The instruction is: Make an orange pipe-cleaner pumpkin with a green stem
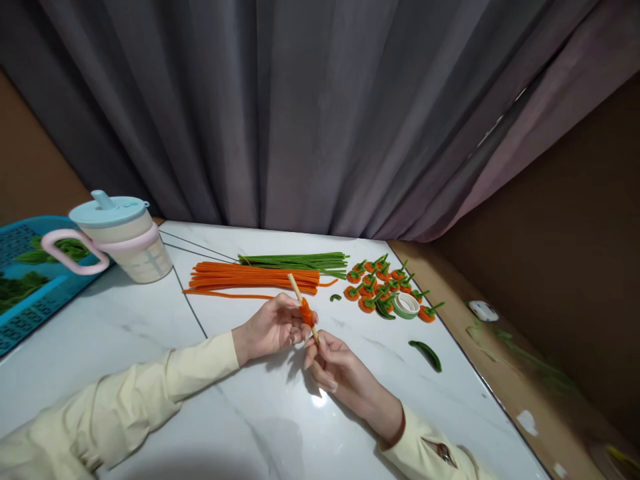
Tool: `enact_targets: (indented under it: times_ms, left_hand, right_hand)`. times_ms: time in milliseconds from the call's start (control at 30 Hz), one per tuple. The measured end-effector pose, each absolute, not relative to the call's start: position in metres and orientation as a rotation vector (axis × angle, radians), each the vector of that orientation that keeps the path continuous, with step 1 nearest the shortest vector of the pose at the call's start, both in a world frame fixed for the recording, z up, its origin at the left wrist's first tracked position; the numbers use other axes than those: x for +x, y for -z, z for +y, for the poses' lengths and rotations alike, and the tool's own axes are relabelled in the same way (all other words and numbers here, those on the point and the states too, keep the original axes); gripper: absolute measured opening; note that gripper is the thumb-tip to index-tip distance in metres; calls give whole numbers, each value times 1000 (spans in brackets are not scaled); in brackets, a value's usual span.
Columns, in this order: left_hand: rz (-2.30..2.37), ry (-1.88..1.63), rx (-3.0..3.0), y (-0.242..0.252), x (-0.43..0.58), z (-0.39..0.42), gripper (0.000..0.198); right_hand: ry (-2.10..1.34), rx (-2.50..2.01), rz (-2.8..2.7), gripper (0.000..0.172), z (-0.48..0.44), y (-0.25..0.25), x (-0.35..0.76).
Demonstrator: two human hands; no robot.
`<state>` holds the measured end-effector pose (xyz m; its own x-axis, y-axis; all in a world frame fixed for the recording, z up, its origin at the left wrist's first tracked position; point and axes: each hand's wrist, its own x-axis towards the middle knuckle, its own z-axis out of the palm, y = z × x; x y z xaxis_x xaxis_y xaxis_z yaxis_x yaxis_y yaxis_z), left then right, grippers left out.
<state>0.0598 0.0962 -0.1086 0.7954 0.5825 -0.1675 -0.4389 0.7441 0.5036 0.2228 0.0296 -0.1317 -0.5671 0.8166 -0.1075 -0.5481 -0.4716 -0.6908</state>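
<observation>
Between my hands, above the table, a thin wooden stick is held at a slant with an orange pipe cleaner coiled round its middle. My left hand pinches the coil between thumb and fingers. Lower down, my right hand grips the bottom end of the stick. Just behind my hands lies a bundle of orange pipe cleaners, with a bundle of green pipe cleaners beyond it. Several small orange pipe-cleaner pieces with green stems are grouped to the right.
A roll of green tape stands among the small pieces. A dark green curved piece lies nearer the right edge. At left are a lidded cup with a pink handle and a blue basket. A grey curtain hangs behind the table.
</observation>
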Motion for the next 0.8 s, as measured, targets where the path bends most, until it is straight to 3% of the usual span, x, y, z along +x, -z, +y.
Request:
enact_targets:
  times_ms: [167,567,800]
  left_hand:
    - [389,-599,467,103,56,98,20]
    - [346,-419,746,90,46,106,34]
    - [624,-402,1351,68,51,89,26]
  right_hand:
    - [-2067,-560,-773,21,30,129,222]
    - [-2044,-593,-787,23,28,129,223]
    - [-2050,-604,-770,25,29,130,222]
